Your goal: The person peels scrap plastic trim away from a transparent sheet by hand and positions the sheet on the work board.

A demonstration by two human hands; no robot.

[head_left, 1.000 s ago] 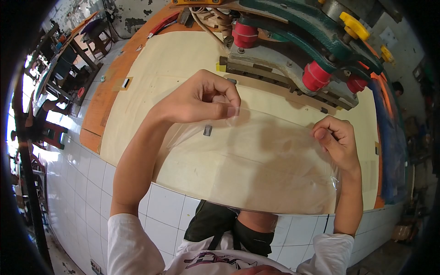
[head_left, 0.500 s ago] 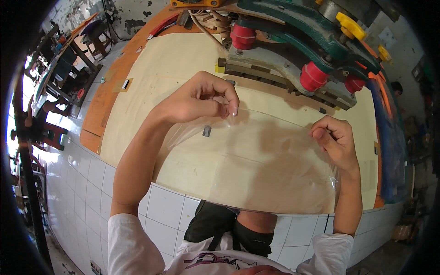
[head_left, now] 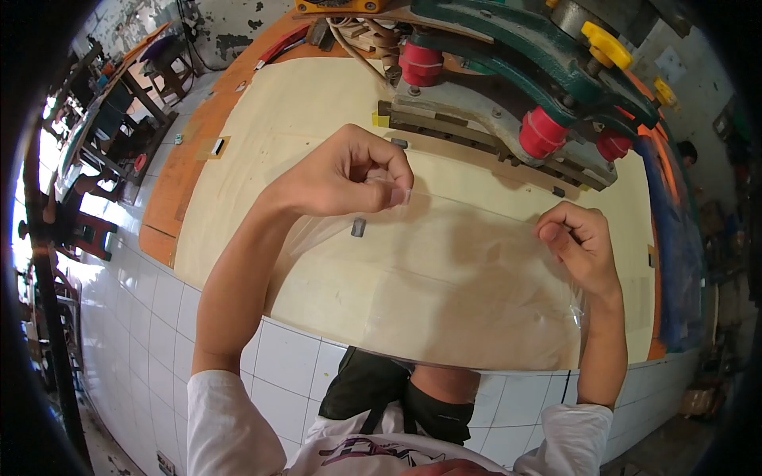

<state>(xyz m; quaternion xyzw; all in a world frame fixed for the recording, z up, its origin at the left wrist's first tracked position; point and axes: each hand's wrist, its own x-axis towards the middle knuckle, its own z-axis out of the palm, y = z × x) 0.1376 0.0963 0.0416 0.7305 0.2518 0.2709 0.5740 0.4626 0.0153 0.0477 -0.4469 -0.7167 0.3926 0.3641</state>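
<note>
A clear plastic sheet (head_left: 468, 309) hangs between my hands over the cream-coloured table surface (head_left: 309, 95), its top edge stretched nearly straight. My left hand (head_left: 353, 174) pinches that edge between thumb and forefinger at its left end. At the other end, my right hand (head_left: 579, 242) is closed on the sheet's right corner, the thumb pressed to the curled fingers. The lower part of the sheet lies along the near table edge, wrinkled by my right wrist. Under the film, near my left hand, a small dark marker piece (head_left: 359, 228) rests on the surface. Whether the sheet has one layer or more I cannot tell.
A green press machine (head_left: 508, 71) with red cylinders (head_left: 544, 132) and yellow knobs (head_left: 607, 46) stands over the table's far side. Blue plastic material (head_left: 675, 254) hangs at the right edge. Beyond the tiled floor (head_left: 135, 317), a red stool (head_left: 97, 236) stands left.
My left thumb has shifted slightly to the right along the film and closed against the forefinger. My right hand and the sheet have hardly moved.
</note>
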